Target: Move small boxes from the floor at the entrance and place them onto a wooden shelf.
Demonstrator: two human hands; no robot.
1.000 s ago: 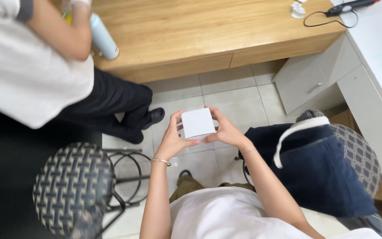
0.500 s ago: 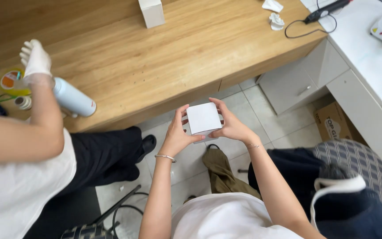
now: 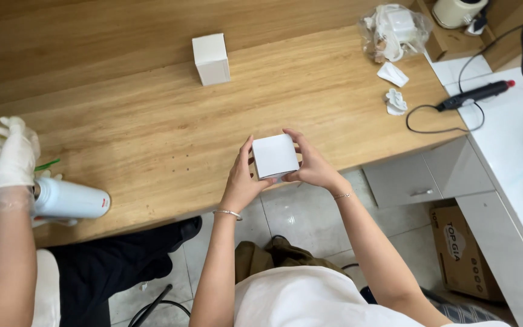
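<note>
White cubic box (image 3: 275,155) between both hands, top face up, no long axis

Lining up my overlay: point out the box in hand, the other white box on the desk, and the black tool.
small white box (image 3: 275,155), head view, top face
second white box (image 3: 211,59), head view, front face
black corded tool (image 3: 476,94), head view, mid-body

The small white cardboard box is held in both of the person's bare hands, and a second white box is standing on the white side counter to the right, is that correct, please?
Not quite. The head view shows the small white cardboard box held between the left hand and the right hand, but the second white box is standing on the wooden table, further from the person, not on the white side counter.
</note>
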